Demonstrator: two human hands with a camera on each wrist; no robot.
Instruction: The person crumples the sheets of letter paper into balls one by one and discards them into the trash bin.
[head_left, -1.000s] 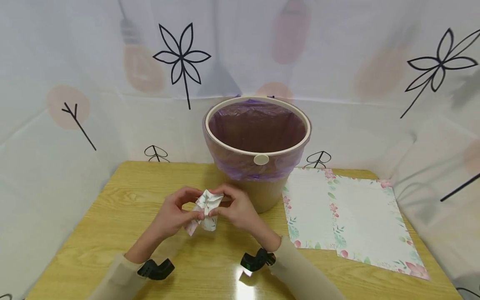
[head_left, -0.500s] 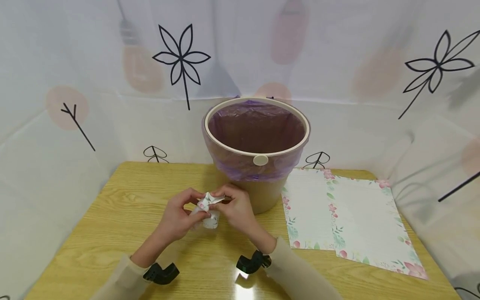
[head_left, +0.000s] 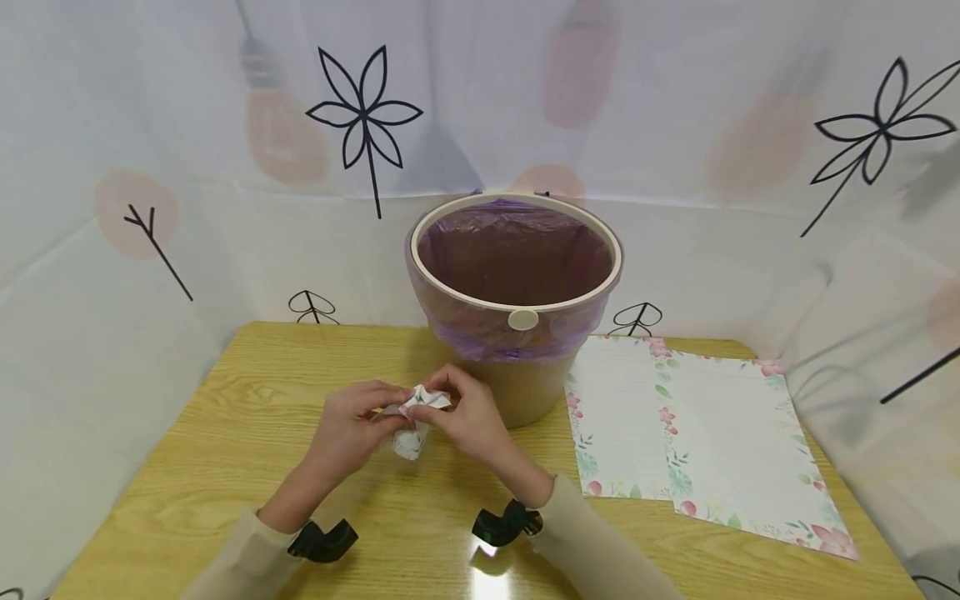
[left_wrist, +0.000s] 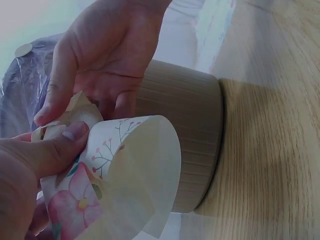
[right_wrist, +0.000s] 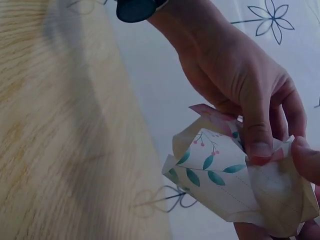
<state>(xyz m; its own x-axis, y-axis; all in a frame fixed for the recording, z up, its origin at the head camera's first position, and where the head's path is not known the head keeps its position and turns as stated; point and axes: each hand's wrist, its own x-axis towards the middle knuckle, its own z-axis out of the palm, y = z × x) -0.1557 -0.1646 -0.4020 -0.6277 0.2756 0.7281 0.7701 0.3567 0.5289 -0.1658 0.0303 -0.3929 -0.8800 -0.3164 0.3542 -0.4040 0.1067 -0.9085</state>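
Observation:
A crumpled sheet of floral paper [head_left: 408, 442] is held between both hands, just in front of the bin. My left hand [head_left: 351, 429] pinches its left side, thumb on top. From the right, my right hand [head_left: 471, 417] pinches the gathered upper part between thumb and fingers. In the left wrist view the paper [left_wrist: 145, 165] curls outward in a loose loop, with a pink flower and thin red-berried twigs printed on it. Green leaves show on the folded paper [right_wrist: 215, 175] in the right wrist view. Some fingertips are hidden behind the paper.
A tan bin [head_left: 536, 392] lined with a purple plastic bag [head_left: 517, 337] stands behind the hands. Two flat floral-bordered sheets [head_left: 742, 442] overlap on the right of the wooden table [head_left: 247, 433]. A printed white cloth [head_left: 225, 250] hangs around the back and sides.
The paper has become more bunched and folded between the fingers. Both hands have shifted their pinch slightly, the left now closer to the right. Bin and flat sheets stay put.

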